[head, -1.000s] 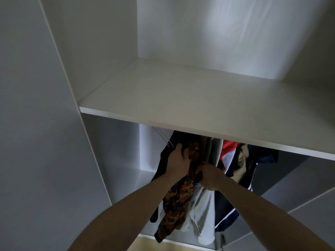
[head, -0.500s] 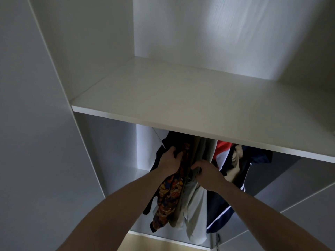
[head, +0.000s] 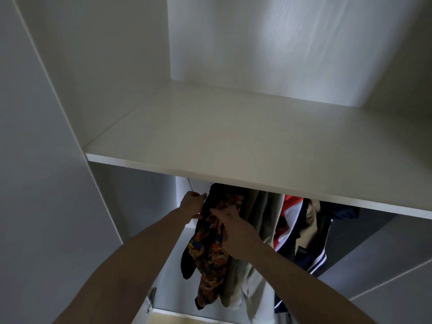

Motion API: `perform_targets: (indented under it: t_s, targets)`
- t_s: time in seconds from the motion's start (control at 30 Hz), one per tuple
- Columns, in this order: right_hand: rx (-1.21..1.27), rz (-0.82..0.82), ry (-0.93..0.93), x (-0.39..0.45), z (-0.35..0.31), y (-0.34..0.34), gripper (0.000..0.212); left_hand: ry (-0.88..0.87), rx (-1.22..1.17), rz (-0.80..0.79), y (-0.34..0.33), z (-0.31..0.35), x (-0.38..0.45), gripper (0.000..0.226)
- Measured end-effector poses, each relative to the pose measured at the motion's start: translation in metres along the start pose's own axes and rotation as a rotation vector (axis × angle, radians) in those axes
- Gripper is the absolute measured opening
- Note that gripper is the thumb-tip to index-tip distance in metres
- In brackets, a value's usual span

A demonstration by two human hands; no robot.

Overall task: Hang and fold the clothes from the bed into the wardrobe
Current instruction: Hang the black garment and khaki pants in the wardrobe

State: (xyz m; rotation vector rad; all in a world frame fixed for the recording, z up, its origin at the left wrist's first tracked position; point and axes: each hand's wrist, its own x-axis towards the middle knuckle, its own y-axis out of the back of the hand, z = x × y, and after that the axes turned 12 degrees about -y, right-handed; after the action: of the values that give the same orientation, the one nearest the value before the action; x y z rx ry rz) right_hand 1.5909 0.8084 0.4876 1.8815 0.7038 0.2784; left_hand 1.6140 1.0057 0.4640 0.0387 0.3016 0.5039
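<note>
Fingers [head: 217, 212] of right hand [head: 230, 224] lie fairly straight, pressing against the patterned shirt [head: 211, 249]; left hand [head: 192, 204] curls at the shirt's left shoulder edge, exact pinch hard to tell. Half a second ago both hands sat closer together on the garment; now the left has shifted left, right slid across. Shirt hangs under the shelf's [head: 233, 141] front edge, leftmost in the row beside beige garment [head: 261, 211] and navy jacket [head: 311, 251]. Likely just hung, being straightened. White wardrobe [head: 93, 66], dim light.
</note>
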Motion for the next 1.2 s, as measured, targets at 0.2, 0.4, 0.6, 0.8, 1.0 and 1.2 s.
perform_targets:
  t_s: [0.2,0.4,0.6,0.8,1.0,1.2]
  targets:
    - [-0.012,-0.132,-0.095,0.006,-0.006,-0.008,0.076,0.021,0.154,0.198,0.016,-0.011,0.015,0.081]
    - [0.024,-0.14,-0.177,0.002,0.01,-0.003,0.078,-0.213,0.394,0.228,0.052,-0.024,0.018,0.019]
    - [0.079,-0.098,-0.197,-0.01,0.019,-0.009,0.073,-0.306,0.473,0.294,0.078,-0.032,-0.005,0.022]
    - [0.219,-0.105,-0.265,-0.021,0.015,-0.018,0.074,-0.429,0.479,0.31,0.096,-0.032,-0.036,0.035]
    - [0.276,-0.06,-0.296,-0.045,0.008,-0.029,0.063,-0.41,0.436,0.268,0.103,-0.035,-0.065,0.019]
    - [0.341,-0.038,-0.334,-0.097,-0.003,-0.049,0.058,-0.354,0.426,0.211,0.109,-0.073,-0.137,0.023]
